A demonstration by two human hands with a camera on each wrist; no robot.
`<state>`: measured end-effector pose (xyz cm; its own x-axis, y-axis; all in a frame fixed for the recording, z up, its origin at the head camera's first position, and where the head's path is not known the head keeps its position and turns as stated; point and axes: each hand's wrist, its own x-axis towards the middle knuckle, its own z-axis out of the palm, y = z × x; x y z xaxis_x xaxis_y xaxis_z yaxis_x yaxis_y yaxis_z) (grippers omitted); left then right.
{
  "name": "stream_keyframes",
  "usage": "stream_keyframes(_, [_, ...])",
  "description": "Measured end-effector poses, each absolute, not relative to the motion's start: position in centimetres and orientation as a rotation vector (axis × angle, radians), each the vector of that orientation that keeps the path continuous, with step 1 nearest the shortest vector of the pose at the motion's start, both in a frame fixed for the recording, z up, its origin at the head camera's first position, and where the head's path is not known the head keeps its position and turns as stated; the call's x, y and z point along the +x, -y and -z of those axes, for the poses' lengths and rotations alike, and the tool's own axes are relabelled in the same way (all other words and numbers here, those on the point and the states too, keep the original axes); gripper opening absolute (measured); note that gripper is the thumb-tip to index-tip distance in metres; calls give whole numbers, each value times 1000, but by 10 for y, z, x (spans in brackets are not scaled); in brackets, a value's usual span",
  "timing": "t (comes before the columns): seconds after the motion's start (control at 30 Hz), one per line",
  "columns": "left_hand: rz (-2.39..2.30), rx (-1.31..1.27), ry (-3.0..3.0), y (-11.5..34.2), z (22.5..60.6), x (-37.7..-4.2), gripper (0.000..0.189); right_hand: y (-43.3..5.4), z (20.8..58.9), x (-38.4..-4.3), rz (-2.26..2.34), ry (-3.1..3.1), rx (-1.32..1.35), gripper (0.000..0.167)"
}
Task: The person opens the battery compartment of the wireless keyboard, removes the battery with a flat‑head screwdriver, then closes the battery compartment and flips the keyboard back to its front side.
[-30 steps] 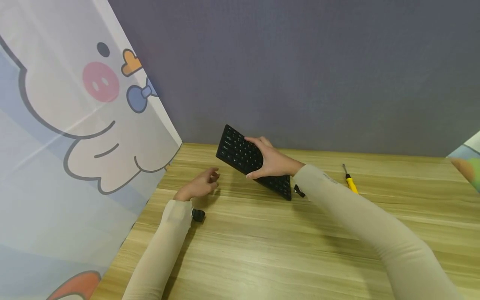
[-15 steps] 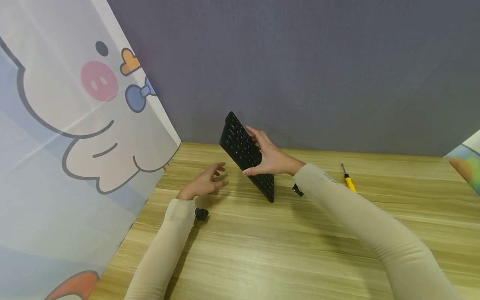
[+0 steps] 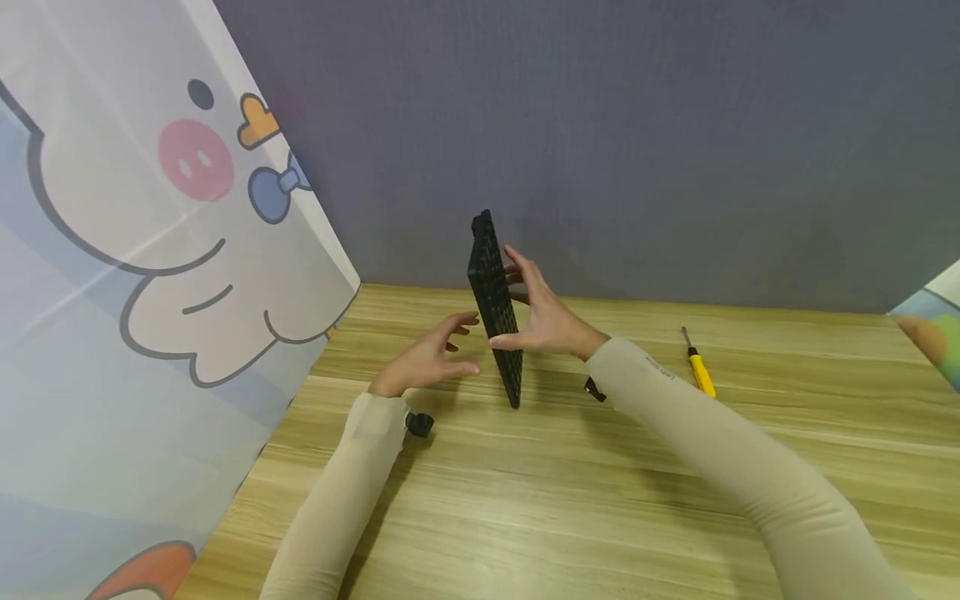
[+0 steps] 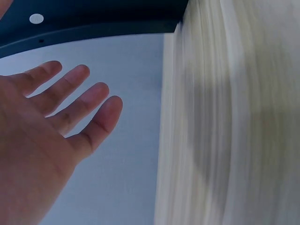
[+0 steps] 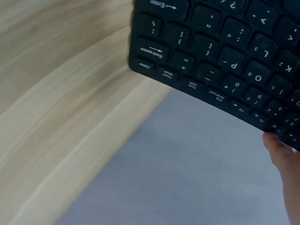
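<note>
A black keyboard (image 3: 497,292) stands tilted on end above the table, nearly edge-on in the head view. My right hand (image 3: 551,321) grips it across its width, thumb at the near long edge and fingers toward the far one. White-lettered keys fill the top of the right wrist view, where a fingertip of the right hand (image 5: 283,159) meets the keyboard's (image 5: 211,56) edge. On the other side, my left hand (image 3: 427,358) reaches toward the keyboard's back with fingers spread. The left wrist view shows that back as a smooth dark panel (image 4: 103,16) with a pale round spot.
To the right on the wooden table (image 3: 480,517) lies a screwdriver (image 3: 701,372) with a yellow handle. A grey partition (image 3: 637,150) rises behind the table, and a cartoon-printed panel (image 3: 247,283) borders the left side.
My right hand has turned the keyboard from keys facing me to nearly edge-on and upright. My left hand has moved right, closer to it, with its fingers opening wider.
</note>
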<state>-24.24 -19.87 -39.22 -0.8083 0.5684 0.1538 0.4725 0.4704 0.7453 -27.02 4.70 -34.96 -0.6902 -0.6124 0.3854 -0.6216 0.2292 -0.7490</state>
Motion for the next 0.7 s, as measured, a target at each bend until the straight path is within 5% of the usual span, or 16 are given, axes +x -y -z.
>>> stream_keyframes(0.7, [-1300,1003,-2503,154,404,-257,102,-78,318,-245,-1566,2246,1289,115])
